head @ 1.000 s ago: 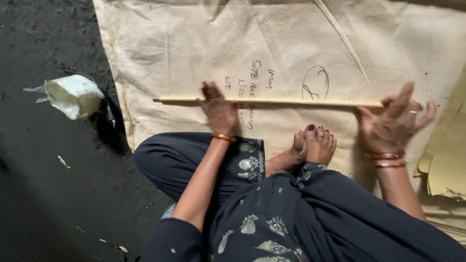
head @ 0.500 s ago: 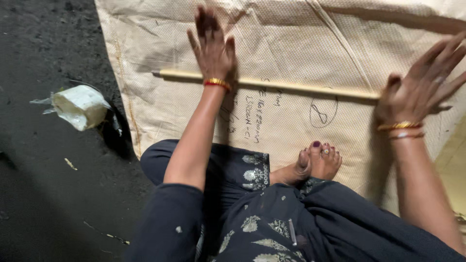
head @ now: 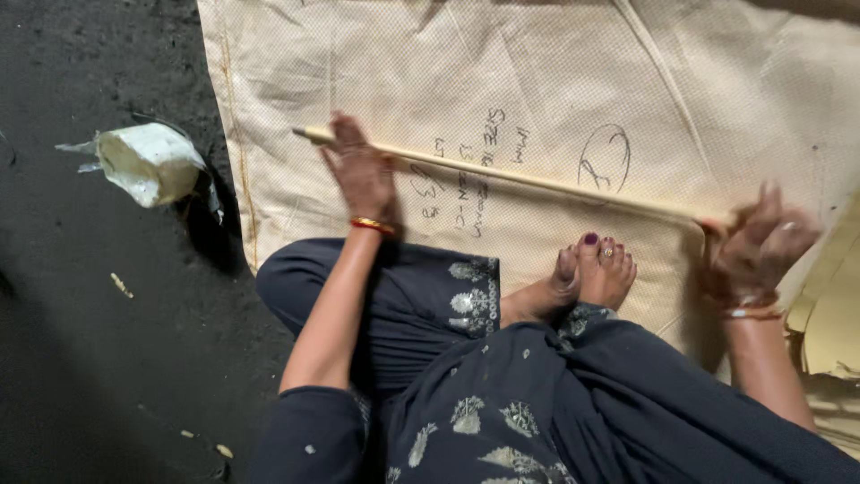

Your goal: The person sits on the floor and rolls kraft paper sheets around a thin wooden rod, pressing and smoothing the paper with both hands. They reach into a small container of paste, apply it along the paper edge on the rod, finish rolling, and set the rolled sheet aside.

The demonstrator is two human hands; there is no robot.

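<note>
Stick first: we see a long, thin, pale rod lying across a cream woven sheet, running from upper left down toward the right. Our left hand lies flat over the stick near its left end, palm down, fingers stretched out and spread, pressing on it rather than wrapping it; the tip of the stick pokes out just beyond the fingers. Our right hand is at the other end, fingers curled about the stick's right tip, though the hand is blurred and we cannot tell how firmly it grips. Each wrist carries bangles.

The sheet is spread on a dark floor and bears some handwritten marks and a drawn oval between the two hands, just under the stick. We sit cross-legged at the sheet's near edge in dark clothing with a pale printed pattern. One bare foot, nails painted dark and a ring on a toe, rests on the sheet just below the middle of the stick, apart from it.

Off the sheet, on the floor to the left, lies a crumpled whitish wrapper, close to the sheet's left border. A few small scraps are scattered on the floor nearer to us. At the far right edge, more pale folded material sits beside our right forearm.
</note>
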